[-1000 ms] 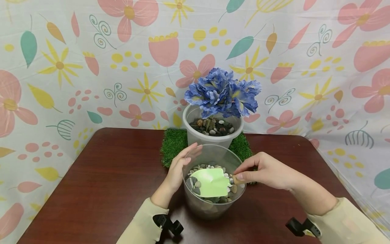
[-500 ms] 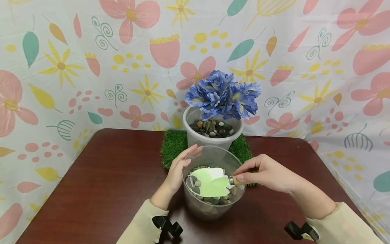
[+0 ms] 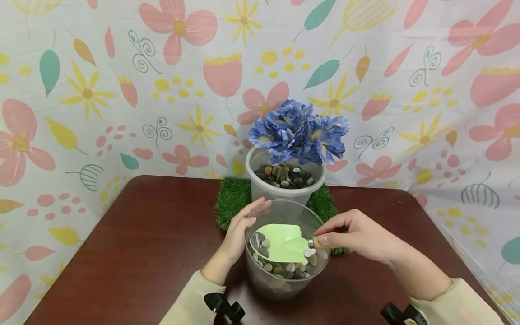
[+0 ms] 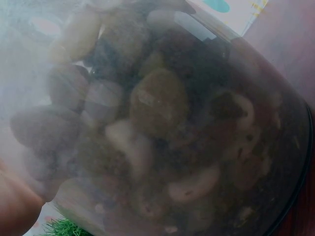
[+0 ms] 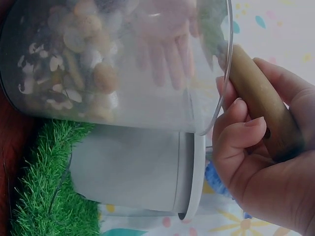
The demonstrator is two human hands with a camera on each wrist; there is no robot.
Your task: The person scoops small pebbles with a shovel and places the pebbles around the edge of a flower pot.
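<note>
My right hand [image 3: 361, 237] pinches the wooden handle [image 5: 261, 93] of a small garden trowel with a light green blade [image 3: 280, 243]. A few grey and tan pebbles [image 3: 260, 243] lie at the blade's tip. The trowel is held level over the pebbles [image 3: 284, 268] in a clear plastic bucket [image 3: 280, 289], within its rim. My left hand [image 3: 235, 239] rests on the bucket's left side, fingers extended along the outer wall. Through the wall in the right wrist view, the left fingers [image 5: 167, 59] look straight. The left wrist view mostly shows pebbles behind the bucket wall [image 4: 162, 103].
Behind the bucket stands a light grey pot [image 3: 280, 194] with blue artificial flowers [image 3: 300, 131] and pebbles over dark soil. The pot sits on a square of artificial grass [image 3: 231, 203]. A dark wooden table [image 3: 162, 248] lies beneath, with a patterned cloth [image 3: 183, 90] behind.
The trowel has risen slightly relative to the bucket, showing more pebbles below its blade. The left hand keeps its place on the wall. The head view has tilted up a little.
</note>
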